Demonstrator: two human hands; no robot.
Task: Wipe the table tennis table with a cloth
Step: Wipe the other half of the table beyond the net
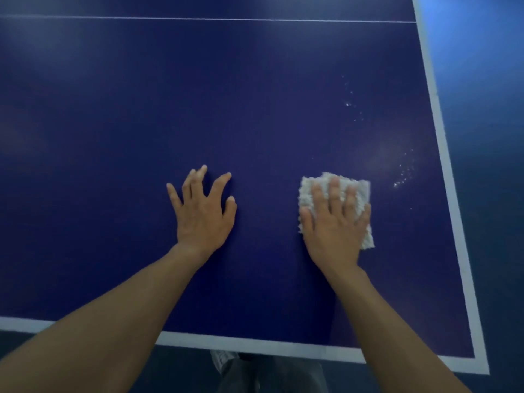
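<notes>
Head view showed you a dark blue table tennis table (pixel 113 123) with white edge lines (pixel 442 154) and blue floor (pixel 482 52) past its right side. One pale fluffy cloth (pixel 363 188) lay toward that edge, your right hand (pixel 334 225) pressing flat on it, fingers straight. Your left hand (pixel 202 214) rested splayed on the bare top, holding nothing. Two patches of white specks (pixel 402 177) lay beyond the cloth.

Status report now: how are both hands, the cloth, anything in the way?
Right hand flat, pressing cloth onto table. Left hand spread on bare table, holding nothing. White specks right of cloth, unwiped.
</notes>
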